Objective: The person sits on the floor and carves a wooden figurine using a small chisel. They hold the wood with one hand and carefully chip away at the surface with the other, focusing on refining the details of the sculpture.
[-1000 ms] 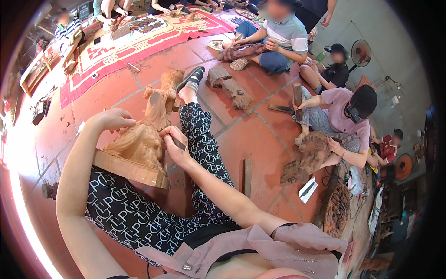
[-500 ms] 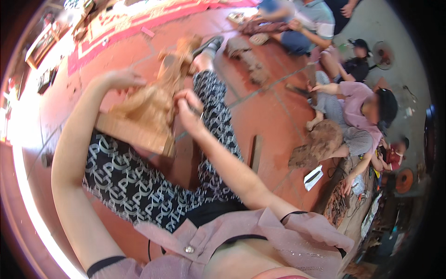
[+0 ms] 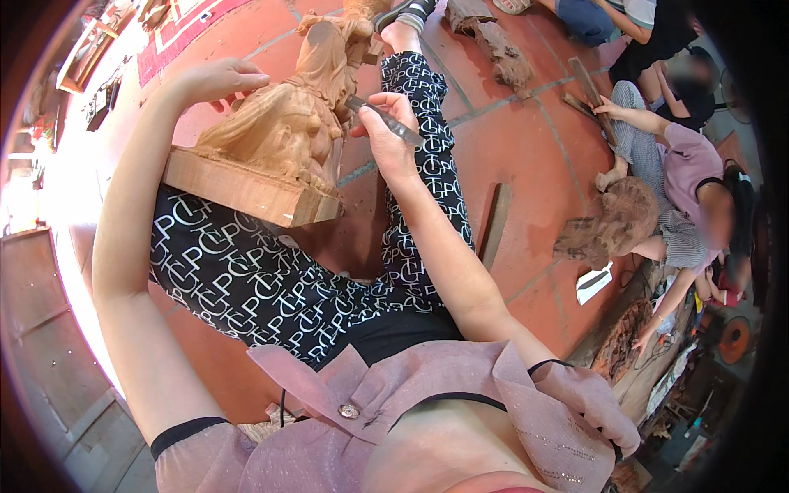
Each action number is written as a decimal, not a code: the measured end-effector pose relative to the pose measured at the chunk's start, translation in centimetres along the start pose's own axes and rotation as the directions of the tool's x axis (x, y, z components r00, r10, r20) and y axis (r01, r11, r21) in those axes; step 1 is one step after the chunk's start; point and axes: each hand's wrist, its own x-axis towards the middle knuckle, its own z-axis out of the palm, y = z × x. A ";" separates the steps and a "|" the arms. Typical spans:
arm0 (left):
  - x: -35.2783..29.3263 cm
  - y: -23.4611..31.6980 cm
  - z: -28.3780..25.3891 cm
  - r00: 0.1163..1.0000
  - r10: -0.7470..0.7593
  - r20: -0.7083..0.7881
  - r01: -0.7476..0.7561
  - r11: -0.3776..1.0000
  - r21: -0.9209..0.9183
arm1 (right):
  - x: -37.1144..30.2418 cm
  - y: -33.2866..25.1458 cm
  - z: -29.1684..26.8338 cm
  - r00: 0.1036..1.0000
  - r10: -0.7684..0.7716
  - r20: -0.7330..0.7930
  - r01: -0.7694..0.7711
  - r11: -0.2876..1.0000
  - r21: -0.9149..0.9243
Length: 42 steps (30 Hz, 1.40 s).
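A carved wooden statue point(image 3: 316, 99) with a thick block base point(image 3: 246, 185) leans away from me, its base resting on my thigh in patterned trousers. My left hand point(image 3: 226, 80) is at the statue's left side, fingers stretched out; whether they touch the wood I cannot tell. My right hand point(image 3: 390, 135) is closed on a narrow, flat, dark tool point(image 3: 403, 131) on the statue's right side. The tool's far end lies at the edge of the carved figure; contact is unclear. Beyond the statue is my outstretched foot in a sandal point(image 3: 407, 12).
Red floor tiles point(image 3: 526, 156) surround me. A wooden bar point(image 3: 495, 222) lies right of my leg, with rough wood point(image 3: 493, 49) farther off. At right, a seated person point(image 3: 690, 164) has a carved piece point(image 3: 612, 218) nearby. A pink mat point(image 3: 185, 37) is at far left.
The view has shifted, so the statue and people sit higher in the picture. My right hand has turned, and the dark tool shows more clearly. My left hand stays beside the statue.
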 end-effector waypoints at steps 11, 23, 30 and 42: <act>0.1 -1.3 -0.1 0.998 -0.051 0.029 0.053 0.994 -0.094 | 0.6 3.0 1.8 0.995 -0.096 0.004 0.097 0.994 -0.056; 0.6 -1.0 0.3 0.993 -0.062 0.098 0.074 0.990 -0.124 | -0.5 0.7 2.1 0.974 -0.165 0.154 0.208 0.922 -0.326; 1.7 -1.4 0.6 0.992 -0.076 0.104 0.088 0.990 -0.114 | 0.1 -0.3 2.4 0.835 -0.456 0.307 0.544 0.766 -0.343; 1.3 -0.9 0.6 0.995 -0.069 0.076 0.076 0.993 -0.093 | 0.0 -0.3 2.3 0.864 -0.427 0.269 0.500 0.791 -0.353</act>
